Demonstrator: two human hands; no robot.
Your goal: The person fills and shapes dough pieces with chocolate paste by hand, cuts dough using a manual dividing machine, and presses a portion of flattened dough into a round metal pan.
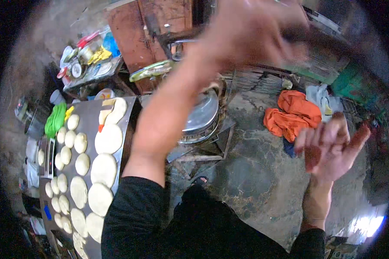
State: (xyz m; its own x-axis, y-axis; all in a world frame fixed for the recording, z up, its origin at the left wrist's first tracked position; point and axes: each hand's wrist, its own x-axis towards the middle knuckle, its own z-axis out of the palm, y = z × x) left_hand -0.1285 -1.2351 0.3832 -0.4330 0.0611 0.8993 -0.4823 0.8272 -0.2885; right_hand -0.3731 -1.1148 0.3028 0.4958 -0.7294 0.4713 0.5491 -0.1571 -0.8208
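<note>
My left hand (263,32) is raised high at the top of the view, its fingers smeared by motion, so what they do does not show. Below its forearm, a round metal pan or lid (202,111) rests on a burner stand (199,134), partly covered by the arm. My right hand (333,149) is lifted over the floor at the right, somewhat blurred, fingers apart and some bent, with nothing seen in it. Left of my body, flattened dough rounds (103,169) and smaller dough balls (82,164) lie in rows on a dark table (88,112). Neither hand touches the dough.
A green cloth or bag (55,120) lies at the table's far left corner. Beyond it, a cluttered side table (95,75) stands near a reddish-brown cabinet (134,39). Orange cloth (294,114) and a whitish plastic bag (320,99) lie on the concrete floor (255,172).
</note>
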